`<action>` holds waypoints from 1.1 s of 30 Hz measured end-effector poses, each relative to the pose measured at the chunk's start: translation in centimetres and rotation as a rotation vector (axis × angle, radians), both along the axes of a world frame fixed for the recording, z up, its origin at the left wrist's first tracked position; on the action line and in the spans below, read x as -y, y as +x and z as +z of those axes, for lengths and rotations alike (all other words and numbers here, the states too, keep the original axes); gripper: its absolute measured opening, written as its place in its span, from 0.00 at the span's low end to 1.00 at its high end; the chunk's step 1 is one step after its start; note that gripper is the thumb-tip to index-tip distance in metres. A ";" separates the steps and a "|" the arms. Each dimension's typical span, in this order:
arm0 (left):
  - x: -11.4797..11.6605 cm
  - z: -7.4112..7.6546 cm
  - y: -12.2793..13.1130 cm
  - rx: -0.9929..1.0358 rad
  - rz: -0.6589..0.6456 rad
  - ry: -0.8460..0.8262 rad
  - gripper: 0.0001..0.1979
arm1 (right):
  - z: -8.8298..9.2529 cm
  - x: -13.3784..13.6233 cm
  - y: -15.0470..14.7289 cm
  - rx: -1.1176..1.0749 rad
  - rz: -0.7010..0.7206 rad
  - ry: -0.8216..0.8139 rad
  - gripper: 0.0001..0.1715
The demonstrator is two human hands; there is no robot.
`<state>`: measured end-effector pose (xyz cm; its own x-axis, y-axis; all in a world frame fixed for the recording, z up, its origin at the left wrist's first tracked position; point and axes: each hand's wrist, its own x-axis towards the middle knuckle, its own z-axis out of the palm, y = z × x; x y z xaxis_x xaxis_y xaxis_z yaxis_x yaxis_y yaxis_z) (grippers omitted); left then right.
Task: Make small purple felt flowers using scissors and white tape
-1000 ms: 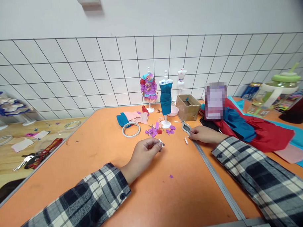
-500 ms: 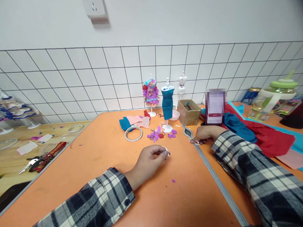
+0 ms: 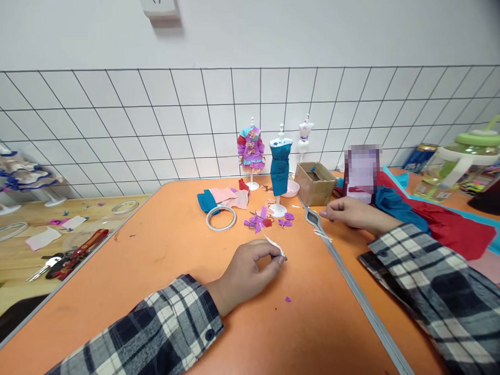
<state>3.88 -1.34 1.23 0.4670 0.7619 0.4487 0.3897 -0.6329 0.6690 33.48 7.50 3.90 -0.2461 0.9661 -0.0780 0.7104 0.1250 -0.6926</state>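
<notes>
My left hand [image 3: 251,275] rests over the middle of the orange table, thumb and fingertips pinched on a thin white strip [image 3: 275,244] that curls up and away from the fingers. To the right, my right hand [image 3: 344,210] hovers beside the cardboard box, its thumb and index finger pressed together; whatever is between them is too small to make out. Small whitish strips [image 3: 323,236] lie on the grey seam just below it. Beyond my hands stands a mini mannequin in a teal wrapped dress [image 3: 280,169].
A white tape ring [image 3: 221,218], purple scraps [image 3: 256,220] and pink fabric [image 3: 225,196] lie behind my left hand. A cardboard box [image 3: 315,188], a phone [image 3: 360,175], red fabric [image 3: 452,224] and a green-lidded bottle [image 3: 458,164] stand or lie at right. Another mannequin wears a purple dress [image 3: 251,152].
My right hand has moved away from the whitish strips on the seam, which stay on the table. The white strip in my left hand now shows longer and points up-left. The view has shifted slightly.
</notes>
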 end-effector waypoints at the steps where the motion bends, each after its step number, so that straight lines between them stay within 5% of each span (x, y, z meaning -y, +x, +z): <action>1: 0.0 0.0 0.0 -0.002 0.001 0.032 0.06 | 0.2 0.7 -1.4 -0.080 0.040 0.085 0.32; 7: 0.4 0.2 0.2 -0.048 -0.060 0.208 0.05 | -1.3 5.1 -9.6 -0.435 0.326 -0.030 0.25; 15: 0.4 0.1 0.2 -0.114 -0.054 0.235 0.07 | -2.9 6.0 -10.8 -0.719 0.124 -0.132 0.20; 22: 0.1 -0.5 0.2 -0.172 -0.020 0.219 0.09 | -2.8 6.5 -11.5 -0.691 0.083 0.089 0.11; 28: -0.7 -0.5 0.2 0.094 0.006 -0.194 0.11 | -2.8 6.6 -11.1 -1.091 0.135 -0.143 0.10; 33: -1.6 -0.6 -0.2 0.302 -0.177 -0.594 0.14 | -2.7 6.5 -10.8 -1.155 0.282 -0.263 0.11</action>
<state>3.68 0.22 0.58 0.5275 0.8426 0.1085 0.0561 -0.1619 0.9852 22.66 0.96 1.20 -0.4987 0.8553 0.1404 -0.3706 -0.0639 -0.9266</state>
